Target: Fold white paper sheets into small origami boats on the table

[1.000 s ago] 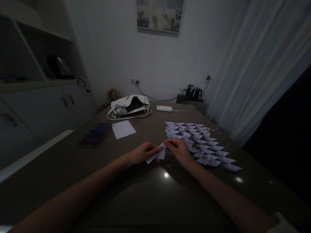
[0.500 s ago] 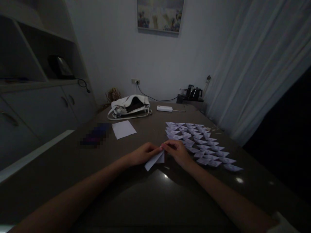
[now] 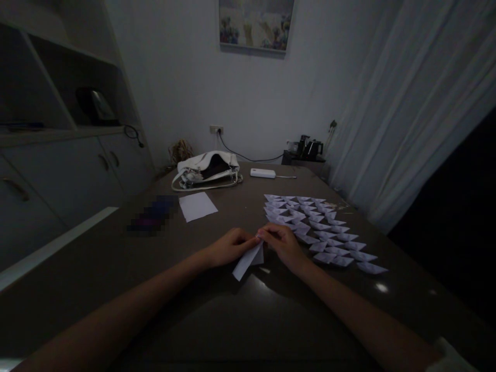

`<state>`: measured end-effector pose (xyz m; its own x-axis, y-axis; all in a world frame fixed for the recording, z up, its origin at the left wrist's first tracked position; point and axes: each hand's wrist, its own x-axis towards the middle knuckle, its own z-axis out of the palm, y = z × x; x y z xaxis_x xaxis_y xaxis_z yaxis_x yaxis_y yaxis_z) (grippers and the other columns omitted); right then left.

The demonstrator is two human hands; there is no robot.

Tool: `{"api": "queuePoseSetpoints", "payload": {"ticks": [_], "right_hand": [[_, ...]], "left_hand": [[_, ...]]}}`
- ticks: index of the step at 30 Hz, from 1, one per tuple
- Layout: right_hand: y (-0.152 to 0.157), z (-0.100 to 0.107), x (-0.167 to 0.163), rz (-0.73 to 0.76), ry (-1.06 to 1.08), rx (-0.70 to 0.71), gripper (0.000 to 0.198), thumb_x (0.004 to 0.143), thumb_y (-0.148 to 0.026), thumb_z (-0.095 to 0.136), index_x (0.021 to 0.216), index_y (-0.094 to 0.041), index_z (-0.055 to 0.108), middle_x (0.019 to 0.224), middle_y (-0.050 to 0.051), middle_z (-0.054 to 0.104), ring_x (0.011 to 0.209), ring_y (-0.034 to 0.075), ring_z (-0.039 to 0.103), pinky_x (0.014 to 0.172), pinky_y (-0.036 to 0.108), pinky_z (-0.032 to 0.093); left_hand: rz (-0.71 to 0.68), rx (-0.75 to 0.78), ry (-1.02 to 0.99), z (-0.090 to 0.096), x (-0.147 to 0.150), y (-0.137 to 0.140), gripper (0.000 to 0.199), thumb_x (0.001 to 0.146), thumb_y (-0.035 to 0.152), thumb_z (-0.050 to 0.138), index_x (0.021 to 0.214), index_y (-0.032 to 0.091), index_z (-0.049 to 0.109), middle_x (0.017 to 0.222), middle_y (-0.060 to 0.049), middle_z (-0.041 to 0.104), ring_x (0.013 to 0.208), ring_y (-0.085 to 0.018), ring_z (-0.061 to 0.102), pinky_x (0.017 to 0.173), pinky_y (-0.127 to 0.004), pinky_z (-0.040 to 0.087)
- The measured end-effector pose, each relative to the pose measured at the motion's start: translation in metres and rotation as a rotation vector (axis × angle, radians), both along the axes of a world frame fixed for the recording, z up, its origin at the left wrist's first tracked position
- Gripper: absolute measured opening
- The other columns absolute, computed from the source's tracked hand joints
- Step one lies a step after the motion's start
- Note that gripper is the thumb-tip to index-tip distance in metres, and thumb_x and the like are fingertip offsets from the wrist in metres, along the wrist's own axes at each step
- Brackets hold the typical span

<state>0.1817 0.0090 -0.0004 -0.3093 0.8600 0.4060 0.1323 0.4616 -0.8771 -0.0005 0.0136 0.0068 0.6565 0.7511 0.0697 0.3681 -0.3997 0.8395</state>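
A partly folded sheet of white paper (image 3: 248,261) is pinched at its upper end between my two hands, its loose flaps pointing down toward me. My left hand (image 3: 231,246) is closed on the paper from the left, thumb near the top. From the right, my right hand (image 3: 282,243) grips the same top edge, fingertips meeting those of the left. Rows of folded paper boats (image 3: 325,235) stand on the table just right of my right hand. Beyond my left hand lies a flat stack or sheet of white paper (image 3: 198,206).
The dark table (image 3: 248,330) carries a white handbag (image 3: 211,168) and a white power bank (image 3: 262,173) with a short cable at the back. A blurred dark item (image 3: 153,214) lies at left. A black kettle (image 3: 313,149) stands beyond the far right corner.
The lower flaps of the paper have swung slightly down and to the right. Both hands keep nearly the same place and pinch.
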Motion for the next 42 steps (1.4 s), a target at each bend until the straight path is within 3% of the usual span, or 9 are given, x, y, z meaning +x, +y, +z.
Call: {"api": "queuePoseSetpoints", "payload": {"ticks": [11, 22, 30, 42], "right_hand": [[-0.002, -0.003, -0.003, -0.048, 0.003, 0.031, 0.023, 0.081, -0.036, 0.059, 0.068, -0.018, 0.067, 0.067, 0.001, 0.061, 0.066, 0.014, 0.054, 0.062, 0.026, 0.041], [0.005, -0.007, -0.001, -0.108, 0.124, -0.043, 0.024, 0.079, -0.040, 0.061, 0.070, -0.018, 0.067, 0.067, 0.001, 0.063, 0.065, 0.015, 0.056, 0.062, 0.026, 0.044], [0.006, -0.004, 0.002, -0.204, 0.149, -0.012, 0.025, 0.079, -0.040, 0.060, 0.070, -0.018, 0.067, 0.063, 0.000, 0.057, 0.064, 0.015, 0.051, 0.060, 0.025, 0.041], [0.015, -0.009, 0.007, -0.277, 0.277, -0.057, 0.024, 0.076, -0.042, 0.064, 0.076, -0.018, 0.070, 0.067, 0.002, 0.061, 0.062, 0.015, 0.051, 0.058, 0.025, 0.040]], "left_hand": [[0.013, 0.088, -0.011, -0.001, 0.001, 0.001, 0.059, 0.086, 0.064, 0.035, 0.052, 0.016, 0.035, 0.050, 0.004, 0.026, 0.045, -0.006, 0.022, 0.041, -0.021, 0.016], [0.008, 0.099, 0.002, 0.005, 0.001, -0.002, 0.053, 0.090, 0.057, 0.036, 0.059, 0.014, 0.043, 0.053, 0.004, 0.031, 0.046, -0.007, 0.027, 0.042, -0.019, 0.020], [0.004, 0.049, -0.023, -0.002, -0.002, 0.005, 0.054, 0.092, 0.056, 0.034, 0.077, 0.010, 0.060, 0.064, -0.001, 0.049, 0.057, -0.011, 0.042, 0.051, -0.020, 0.032], [0.027, 0.013, -0.075, -0.004, -0.004, 0.012, 0.048, 0.091, 0.050, 0.041, 0.088, 0.009, 0.065, 0.074, -0.003, 0.061, 0.066, -0.013, 0.050, 0.063, -0.022, 0.040]]}}
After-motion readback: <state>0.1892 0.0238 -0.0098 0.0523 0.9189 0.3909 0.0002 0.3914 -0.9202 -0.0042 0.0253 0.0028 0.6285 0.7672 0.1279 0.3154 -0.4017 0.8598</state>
